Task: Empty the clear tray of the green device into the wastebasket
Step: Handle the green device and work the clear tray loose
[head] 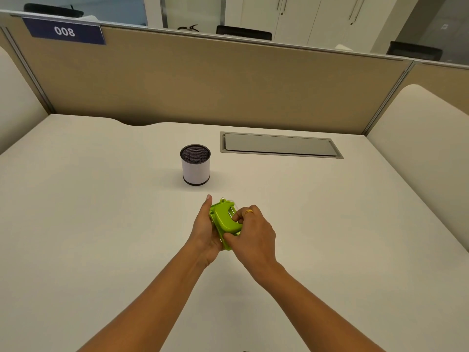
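Note:
The green device [223, 219], a small lime-green hole punch, is held above the white desk [101, 224] between both hands. My left hand [204, 231] cups its left side and underside, thumb pointing forward. My right hand [253, 235], with a gold ring, grips its right side with the fingers curled at the clear tray edge [234, 208]; most of the tray is hidden. The wastebasket [195, 165], a small white cylinder with a black mesh inside and black rim, stands upright on the desk a short way beyond the hands.
A grey cable hatch [279, 144] is set in the desk behind and right of the wastebasket. A beige partition [215, 80] with a blue "008" sign [64, 31] closes the far side. Padded side panels stand left and right.

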